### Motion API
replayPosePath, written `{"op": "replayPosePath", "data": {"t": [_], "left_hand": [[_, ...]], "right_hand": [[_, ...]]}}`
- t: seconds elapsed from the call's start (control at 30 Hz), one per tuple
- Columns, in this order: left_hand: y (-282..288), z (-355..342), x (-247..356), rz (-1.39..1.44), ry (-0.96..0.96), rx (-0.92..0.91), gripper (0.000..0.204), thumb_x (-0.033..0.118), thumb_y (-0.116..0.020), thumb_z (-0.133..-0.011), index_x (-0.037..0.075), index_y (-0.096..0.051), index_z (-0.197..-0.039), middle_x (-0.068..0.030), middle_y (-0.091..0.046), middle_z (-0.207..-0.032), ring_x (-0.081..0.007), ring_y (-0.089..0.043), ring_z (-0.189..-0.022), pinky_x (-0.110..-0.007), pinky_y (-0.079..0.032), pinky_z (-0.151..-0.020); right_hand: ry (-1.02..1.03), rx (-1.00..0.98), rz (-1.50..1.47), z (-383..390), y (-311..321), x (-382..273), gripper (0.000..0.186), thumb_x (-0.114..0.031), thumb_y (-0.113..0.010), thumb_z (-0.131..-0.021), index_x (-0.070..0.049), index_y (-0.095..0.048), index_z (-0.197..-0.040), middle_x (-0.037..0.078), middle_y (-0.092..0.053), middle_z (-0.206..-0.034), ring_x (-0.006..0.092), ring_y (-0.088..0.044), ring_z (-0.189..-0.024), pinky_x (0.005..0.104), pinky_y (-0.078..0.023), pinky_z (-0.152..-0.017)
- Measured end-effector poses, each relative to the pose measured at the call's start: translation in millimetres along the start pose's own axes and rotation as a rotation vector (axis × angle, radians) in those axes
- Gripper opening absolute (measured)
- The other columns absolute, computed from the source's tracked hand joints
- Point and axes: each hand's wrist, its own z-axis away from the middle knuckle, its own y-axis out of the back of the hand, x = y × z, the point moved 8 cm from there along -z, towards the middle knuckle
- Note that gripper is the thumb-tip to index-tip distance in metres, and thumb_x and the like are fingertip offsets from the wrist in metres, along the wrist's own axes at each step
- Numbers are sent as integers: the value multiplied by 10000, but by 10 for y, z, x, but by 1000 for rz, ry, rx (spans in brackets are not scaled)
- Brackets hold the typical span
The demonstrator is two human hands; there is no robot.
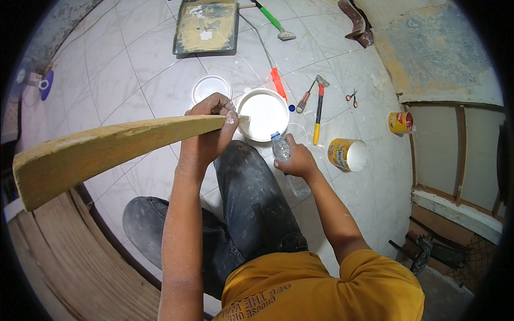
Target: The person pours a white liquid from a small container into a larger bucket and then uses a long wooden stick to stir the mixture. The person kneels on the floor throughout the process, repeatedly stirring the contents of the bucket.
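The left hand (214, 131) grips a yellow wooden plank (118, 142), the right hand (301, 160) a clear plastic bottle (281, 150); plank swing could tip the round white tub (261, 139) mid-frame.

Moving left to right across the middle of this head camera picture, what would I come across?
Wooden plank → left hand at its narrow end → white tub → right hand with a clear plastic bottle → red-and-yellow-handled tool → yellow can → smaller yellow container.
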Motion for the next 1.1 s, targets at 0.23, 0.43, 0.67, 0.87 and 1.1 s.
{"op": "replayPosePath", "data": {"t": [0.23, 0.43, 0.67, 0.87, 1.1], "left_hand": [[6, 13, 59, -35, 5, 14, 90, 82, -646, -911, -5, -621, -921, -95, -688, -794, -154, -673, -752, -310, -546, -734], [11, 24, 41, -61, 2, 12, 102, 96, -640, -914, -4, -627, -924, -107, -708, -808, -167, -687, -759, -320, -557, -750], [1, 25, 60, -65, 24, 6, 102, 94, -636, -922, -8, -630, -923, -108, -715, -812, -166, -697, -776, -323, -560, -762], [-70, -12, 69, -81, 63, -28, 75, 69, -640, -937, -5, -630, -946, -104, -726, -828, -157, -703, -788, -316, -560, -772], [-247, -147, 138, -120, 123, -58, 58, 52, -651, -940, -4, -640, -936, -92, -736, -840, -155, -706, -806, -318, -564, -787]], "right_hand": [[-19, -34, 37, -24, 34, 27, 1002, -423, -817, -725, 54, -375, -1487, 336, -716, -998, 498, -708, -959, 533, -572, -867], [-73, -62, 71, -48, 21, 45, 1040, -433, -823, -718, 61, -370, -1514, 339, -711, -1064, 477, -708, -1017, 514, -564, -909], [-60, -69, 39, -62, -22, 105, 1056, -447, -821, -719, 55, -358, -1525, 329, -714, -1056, 480, -707, -1006, 519, -565, -904], [5, 57, -33, 43, 52, 126, 1008, -413, -847, -743, 12, -357, -1514, 300, -723, -1048, 484, -707, -971, 514, -574, -873], [202, 502, -368, 368, 630, 290, 870, -311, -908, -776, -35, -434, -1452, 201, -728, -1112, 372, -729, -1046, 439, -575, -912]]}}
